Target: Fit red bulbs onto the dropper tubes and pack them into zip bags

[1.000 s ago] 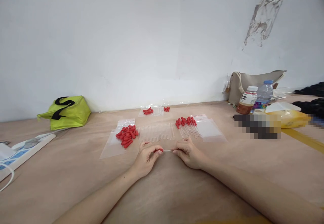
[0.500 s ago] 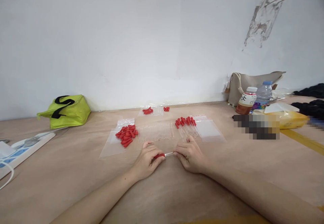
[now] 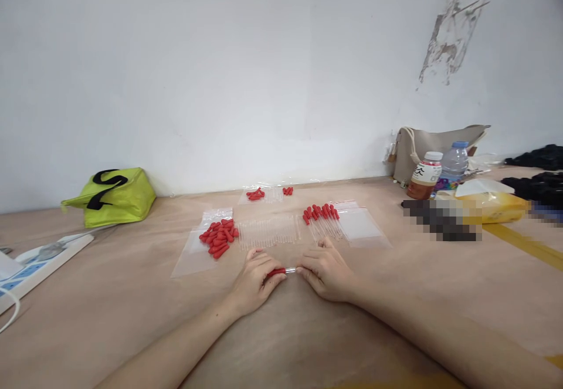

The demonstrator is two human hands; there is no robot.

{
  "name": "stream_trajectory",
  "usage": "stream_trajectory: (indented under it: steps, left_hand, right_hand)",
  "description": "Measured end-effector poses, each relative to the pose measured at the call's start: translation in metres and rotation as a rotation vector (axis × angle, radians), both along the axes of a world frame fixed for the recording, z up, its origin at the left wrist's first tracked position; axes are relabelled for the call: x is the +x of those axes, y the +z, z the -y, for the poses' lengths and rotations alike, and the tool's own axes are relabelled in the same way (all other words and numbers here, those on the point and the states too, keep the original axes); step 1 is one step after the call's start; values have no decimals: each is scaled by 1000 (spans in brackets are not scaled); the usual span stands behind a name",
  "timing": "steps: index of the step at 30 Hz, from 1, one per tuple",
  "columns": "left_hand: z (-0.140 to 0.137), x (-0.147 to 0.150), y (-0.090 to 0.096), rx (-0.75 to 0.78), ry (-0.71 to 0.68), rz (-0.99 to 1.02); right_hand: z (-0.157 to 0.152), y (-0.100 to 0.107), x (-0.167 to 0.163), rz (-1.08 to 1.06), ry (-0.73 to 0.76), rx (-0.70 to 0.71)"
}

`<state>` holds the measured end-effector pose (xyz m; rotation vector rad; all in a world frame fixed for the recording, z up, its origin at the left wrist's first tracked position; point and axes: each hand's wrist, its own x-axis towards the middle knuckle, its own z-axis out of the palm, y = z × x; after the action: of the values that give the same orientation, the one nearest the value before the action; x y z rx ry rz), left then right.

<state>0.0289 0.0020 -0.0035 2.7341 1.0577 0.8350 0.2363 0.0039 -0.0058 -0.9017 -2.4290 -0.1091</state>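
Head camera, and the left hand (image 3: 259,281) pinches a red bulb (image 3: 277,272) while the right hand (image 3: 325,270) grips the clear tube (image 3: 291,270) meeting it, over the desk (image 3: 281,342); how deep that tube sits is hard to tell from here. Beyond, loose red bulbs (image 3: 219,237) heap on a plastic bag (image 3: 187,260), left of bare tubes (image 3: 268,230) and fanned, bulb-topped tubes (image 3: 327,223)!

We see matt, rubbery-looking red bulbs (image 3: 217,237) left of centre, smooth, glossy clear tubes (image 3: 268,230) mid-frame, a thin, smooth plastic bag (image 3: 364,229) right of centre, a matt, papery brown worktop (image 3: 132,295) and, upper right, a rough, flaking wall patch (image 3: 449,48).
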Motion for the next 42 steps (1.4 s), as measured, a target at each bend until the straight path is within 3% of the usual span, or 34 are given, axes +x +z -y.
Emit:
stream_trajectory:
  steps: [5,11,13,20,27,35,42]
  left_hand:
    - [-5,-9,-1,18,55,35]
    - [-9,-14,-5,-84,122,77]
    - [-10,-13,-6,-103,107,53]
    - [-10,-13,-6,-114,73,33]
    - [-11,-14,-6,-120,66,29]
    - [-13,-14,-7,-109,59,37]
    - [-13,-14,-6,-111,62,24]
  right_hand:
    - [1,9,6,99,-54,25]
    - [-35,11,32,-301,-505,-260]
    - [-54,13,37,-415,-643,-285]
    - [-94,5,20,-340,-829,-254]
    - [-96,0,17,-284,-885,-307]
    - [-92,0,16,-308,-876,-272]
    - [-89,6,-1,-158,-748,-220]
